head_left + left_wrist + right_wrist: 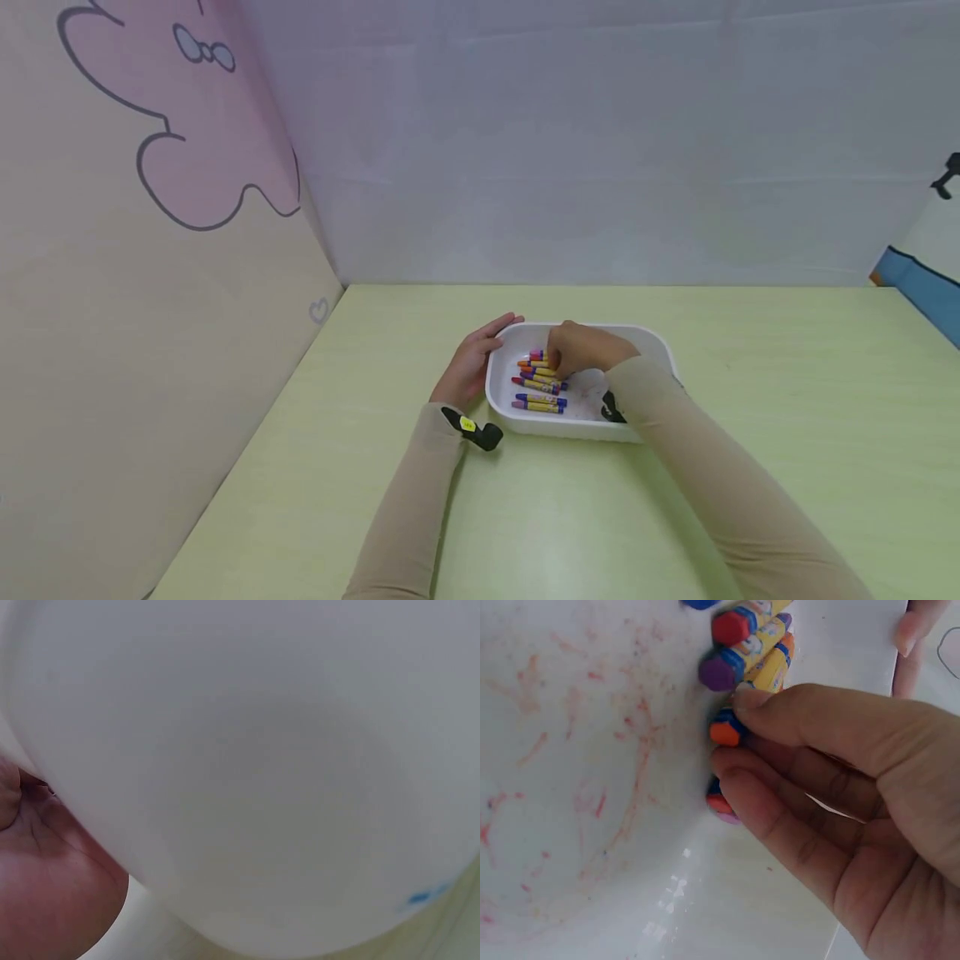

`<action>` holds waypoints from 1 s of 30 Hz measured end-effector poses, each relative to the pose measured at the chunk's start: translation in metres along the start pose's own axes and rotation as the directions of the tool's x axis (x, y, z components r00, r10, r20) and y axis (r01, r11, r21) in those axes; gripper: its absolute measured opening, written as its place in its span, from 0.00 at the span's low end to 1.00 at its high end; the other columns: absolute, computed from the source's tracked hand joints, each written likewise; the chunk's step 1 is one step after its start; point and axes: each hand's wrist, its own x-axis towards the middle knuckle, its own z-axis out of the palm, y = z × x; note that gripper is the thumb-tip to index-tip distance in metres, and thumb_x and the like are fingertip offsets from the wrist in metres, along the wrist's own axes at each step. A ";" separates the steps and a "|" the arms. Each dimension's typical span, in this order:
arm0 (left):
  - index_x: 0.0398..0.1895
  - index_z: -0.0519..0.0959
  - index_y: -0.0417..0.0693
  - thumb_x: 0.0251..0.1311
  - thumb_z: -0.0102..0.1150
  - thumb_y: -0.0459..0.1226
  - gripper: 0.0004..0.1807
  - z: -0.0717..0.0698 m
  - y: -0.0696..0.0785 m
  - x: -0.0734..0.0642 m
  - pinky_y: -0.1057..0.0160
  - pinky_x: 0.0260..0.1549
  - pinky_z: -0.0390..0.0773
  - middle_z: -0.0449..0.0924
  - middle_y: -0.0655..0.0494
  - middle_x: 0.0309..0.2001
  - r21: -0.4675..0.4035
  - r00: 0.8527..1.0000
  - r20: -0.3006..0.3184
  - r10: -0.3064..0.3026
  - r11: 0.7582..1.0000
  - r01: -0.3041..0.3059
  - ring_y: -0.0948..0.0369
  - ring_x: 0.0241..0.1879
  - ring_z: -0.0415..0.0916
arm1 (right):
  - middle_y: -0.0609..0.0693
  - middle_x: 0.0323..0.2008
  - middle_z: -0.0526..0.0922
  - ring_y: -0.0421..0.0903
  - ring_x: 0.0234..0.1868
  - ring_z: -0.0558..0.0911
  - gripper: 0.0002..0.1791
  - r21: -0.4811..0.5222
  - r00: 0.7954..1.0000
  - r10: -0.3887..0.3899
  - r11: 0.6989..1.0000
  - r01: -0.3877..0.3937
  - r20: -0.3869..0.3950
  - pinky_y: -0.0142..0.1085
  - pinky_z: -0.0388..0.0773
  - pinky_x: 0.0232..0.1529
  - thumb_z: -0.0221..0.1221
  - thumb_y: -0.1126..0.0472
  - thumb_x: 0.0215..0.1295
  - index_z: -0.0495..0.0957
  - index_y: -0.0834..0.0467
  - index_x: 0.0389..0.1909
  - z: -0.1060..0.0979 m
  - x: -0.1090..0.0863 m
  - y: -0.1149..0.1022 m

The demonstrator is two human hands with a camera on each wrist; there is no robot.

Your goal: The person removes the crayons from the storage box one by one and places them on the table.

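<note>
1. I view a pale yellow-green tabletop (570,517) before a pale, creased backdrop (600,150).
2. Upon it: a glossy white, rounded-rectangular tray (577,430), multicoloured yellow-wrapped crayons (538,386) lying inside.
3. Left hand (471,360): fingers extended, against the tray's left end.
4. Right hand (588,347): pinching an orange-ended hexagonal crayon (724,733) inside.

Glints speckle the tray (577,780) (left wrist view dim, blurred).
</note>
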 end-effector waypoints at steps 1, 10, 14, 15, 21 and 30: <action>0.73 0.59 0.47 0.70 0.34 0.30 0.27 0.000 0.000 0.000 0.54 0.72 0.56 0.64 0.55 0.71 -0.001 1.000 0.001 0.003 1.000 -0.003 0.56 0.72 0.56 | 0.50 0.35 0.81 0.44 0.35 0.77 0.05 0.001 1.000 0.000 1.000 0.000 0.000 0.37 0.80 0.42 0.66 0.64 0.57 0.83 0.58 0.34 -0.001 -0.001 0.001; 0.73 0.59 0.46 0.70 0.34 0.30 0.27 0.001 0.003 0.001 0.54 0.71 0.57 0.63 0.55 0.71 0.029 1.000 0.009 0.016 0.999 -0.017 0.56 0.72 0.57 | 0.50 0.36 0.82 0.43 0.36 0.78 0.04 -0.007 0.999 -0.038 0.999 0.038 -0.021 0.35 0.80 0.39 0.64 0.65 0.57 0.83 0.58 0.34 -0.015 -0.010 0.006; 0.72 0.60 0.46 0.69 0.34 0.29 0.28 0.000 0.005 0.002 0.53 0.71 0.58 0.64 0.55 0.70 0.030 1.000 -0.001 0.028 0.999 -0.028 0.55 0.72 0.58 | 0.50 0.38 0.82 0.44 0.37 0.78 0.04 0.020 0.999 -0.023 1.000 0.023 -0.024 0.36 0.80 0.41 0.65 0.64 0.58 0.83 0.57 0.34 -0.023 -0.017 0.006; 0.72 0.61 0.46 0.70 0.34 0.29 0.27 0.000 0.005 0.003 0.54 0.70 0.59 0.65 0.55 0.70 0.029 0.999 -0.008 0.031 0.999 -0.031 0.55 0.71 0.58 | 0.50 0.38 0.81 0.44 0.37 0.78 0.04 0.026 1.000 -0.019 0.999 0.020 -0.024 0.37 0.80 0.42 0.65 0.64 0.58 0.83 0.57 0.35 -0.025 -0.019 0.006; 0.70 0.65 0.50 0.72 0.34 0.32 0.25 0.003 0.004 0.007 0.55 0.68 0.63 0.69 0.58 0.67 0.053 0.998 -0.036 0.041 0.998 -0.039 0.57 0.69 0.63 | 0.50 0.39 0.83 0.44 0.38 0.79 0.06 0.039 0.999 -0.023 0.999 0.025 -0.032 0.37 0.81 0.41 0.64 0.64 0.58 0.84 0.57 0.37 -0.037 -0.036 0.015; 0.67 0.69 0.51 0.70 0.34 0.31 0.25 0.011 -0.001 0.007 0.56 0.67 0.66 0.71 0.56 0.66 0.049 0.996 -0.077 0.050 0.998 -0.047 0.55 0.67 0.66 | 0.50 0.39 0.85 0.44 0.38 0.81 0.07 0.013 0.994 -0.066 0.998 0.067 -0.092 0.40 0.81 0.40 0.62 0.64 0.60 0.85 0.58 0.39 -0.055 -0.068 0.038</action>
